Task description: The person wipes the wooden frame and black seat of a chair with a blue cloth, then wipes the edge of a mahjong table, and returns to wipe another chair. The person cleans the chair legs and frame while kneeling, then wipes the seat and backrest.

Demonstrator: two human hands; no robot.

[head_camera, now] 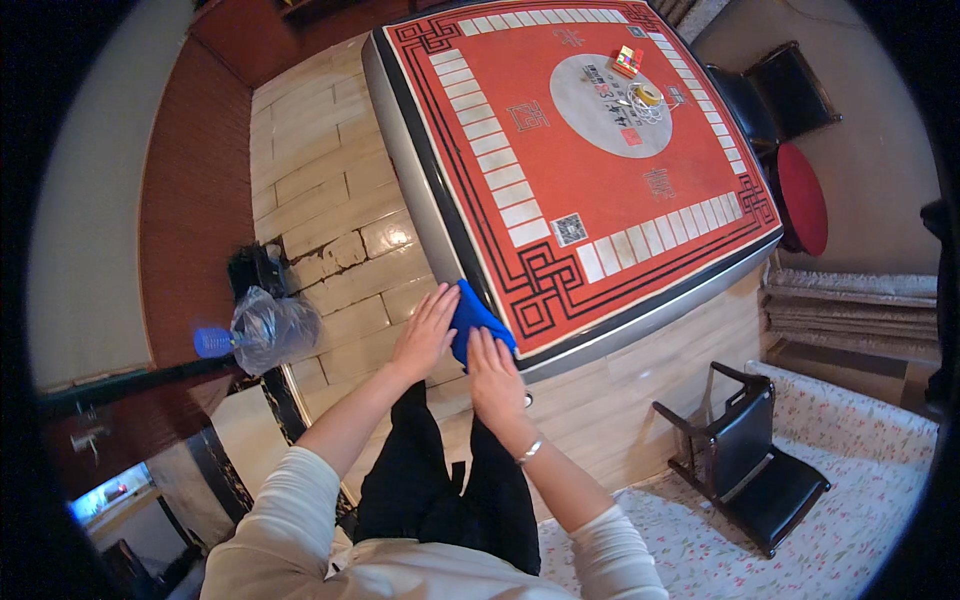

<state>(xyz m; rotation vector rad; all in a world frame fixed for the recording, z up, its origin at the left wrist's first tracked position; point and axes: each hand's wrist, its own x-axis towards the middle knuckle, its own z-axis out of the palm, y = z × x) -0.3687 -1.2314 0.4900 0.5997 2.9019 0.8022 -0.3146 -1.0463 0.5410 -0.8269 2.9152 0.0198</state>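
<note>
A blue cloth point(474, 321) lies folded over the near left corner of a mahjong table with a red patterned mat point(495, 187). My left hand point(427, 334) rests on the cloth's left edge, fingers extended along the table's side. Flat on the cloth's lower right part are the fingers of my right hand point(495, 375), which wears a silver bracelet at the wrist. Whether either hand grips the fabric is hard to see. Towards the far side of the mat are a small red and yellow box point(627, 61), a roll of yellow tape point(648, 94) and a white cord point(651, 112).
A black chair point(750, 457) stands at the lower right by a floral-covered surface point(840, 510). Beyond the table are another black chair point(795, 90) and a round red stool point(802, 199). A clear plastic bag point(274, 330) and a blue-topped item point(214, 343) are at the left.
</note>
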